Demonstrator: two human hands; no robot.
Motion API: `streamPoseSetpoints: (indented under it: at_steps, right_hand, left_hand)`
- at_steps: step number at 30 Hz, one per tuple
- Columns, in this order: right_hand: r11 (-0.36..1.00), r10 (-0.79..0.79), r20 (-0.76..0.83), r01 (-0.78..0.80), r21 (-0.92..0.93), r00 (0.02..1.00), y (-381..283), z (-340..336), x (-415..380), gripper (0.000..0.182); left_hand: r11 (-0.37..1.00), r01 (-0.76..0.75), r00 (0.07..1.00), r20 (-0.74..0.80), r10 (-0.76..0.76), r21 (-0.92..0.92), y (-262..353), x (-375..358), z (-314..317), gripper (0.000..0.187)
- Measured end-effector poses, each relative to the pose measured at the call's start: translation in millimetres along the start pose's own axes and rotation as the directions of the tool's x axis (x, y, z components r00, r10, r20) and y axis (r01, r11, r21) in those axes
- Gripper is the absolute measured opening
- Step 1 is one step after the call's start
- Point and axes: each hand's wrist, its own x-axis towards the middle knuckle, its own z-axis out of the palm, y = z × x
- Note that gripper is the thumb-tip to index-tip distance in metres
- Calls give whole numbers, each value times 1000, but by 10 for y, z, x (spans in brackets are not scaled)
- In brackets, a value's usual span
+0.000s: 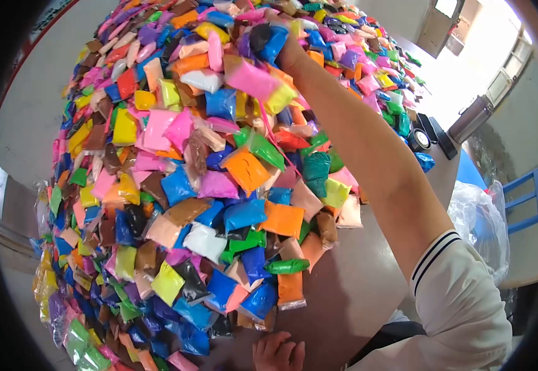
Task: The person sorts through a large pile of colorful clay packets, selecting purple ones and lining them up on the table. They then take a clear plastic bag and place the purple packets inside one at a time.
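A large heap of small, soft, clear-wrapped packets in many colours (244, 173) covers the table. My right hand (289, 52) reaches far into the upper part of the heap. Its fingers are closed around packets, with a blue packet (273, 44) and a black packet (259, 37) showing at it; part of the hand is hidden. Just below, a pink packet (251, 80) and a yellow packet (280, 98) look blurred. A thin pink strip (266, 123) hangs down over the heap. My left hand (278, 352) rests at the table's near edge, fingers slightly bent and apart, holding nothing.
The brown tabletop (337, 290) shows between the heap and my body. To the right are a round black-and-white object (418, 140), a metal cylinder (470, 119), a clear plastic bag (479, 222) and a blue chair frame (525, 201). A bright doorway lies beyond.
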Motion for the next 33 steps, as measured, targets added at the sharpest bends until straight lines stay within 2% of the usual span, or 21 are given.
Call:
streamPoseSetpoints:
  at_steps: [2,3,5,6,8,9,10,11,12,14,17,20,23,26,30,31,33]
  right_hand:
    - [922,218,122,-245,299,968,200,-158,163,45]
    - [990,128,-26,-126,60,991,143,150,-69,45]
    - [982,122,87,-107,-153,989,233,258,-108,45]
    - [977,143,120,-121,-173,982,202,419,-255,44]
    - [866,230,45,-183,-466,972,158,800,-483,62]
    - [674,188,-49,-165,-720,981,320,846,-445,72]
    - [411,113,-124,-160,-897,986,316,1016,-494,83]
    - [216,231,-102,-153,-964,968,265,1134,-555,94]
    - [13,346,-106,-118,-993,932,125,1422,-764,105]
    - [-68,246,-19,-2,-998,969,289,1657,-982,100]
    - [-86,180,137,154,-984,974,504,1911,-1317,88]
    - [-324,-38,233,208,-923,972,1008,2067,-1589,86]
    - [-471,251,194,295,-831,948,1108,2377,-1847,77]
    - [-372,465,102,298,-879,880,1050,2530,-1906,74]
    - [-320,501,176,370,-872,848,962,2476,-1956,72]
    - [-328,448,245,413,-849,860,916,2437,-2012,72]
    - [-244,411,308,429,-870,858,861,2318,-2049,70]
  left_hand:
    - [1000,-22,999,-30,21,-23,54,-4,-5,16]
    - [1000,-29,999,-40,28,-8,75,-29,-24,16]
    - [999,-52,997,-60,53,17,83,-66,-2,16]
    - [999,-46,997,-53,47,21,81,-79,13,16]
    - [999,-36,999,-36,37,25,62,-101,39,17]
    - [997,-57,997,-49,60,48,12,-119,75,17]
    - [994,-78,995,-64,82,74,-65,-137,113,17]
    - [990,-97,991,-80,105,101,-119,-154,146,18]
    - [989,-105,990,-84,114,103,-129,-164,162,18]
    - [987,-117,988,-92,128,109,-126,-176,166,18]
    - [984,-149,980,-117,160,99,-115,-169,150,16]
    - [984,-161,975,-141,170,78,-149,-182,173,16]
    - [983,-176,971,-156,184,59,-154,-192,160,16]
    - [982,-184,970,-154,186,29,-183,-207,144,16]
    - [983,-182,972,-148,180,0,-208,-221,138,16]
    - [984,-176,975,-134,175,5,-190,-222,122,16]
    - [984,-176,977,-121,176,13,-184,-223,112,15]
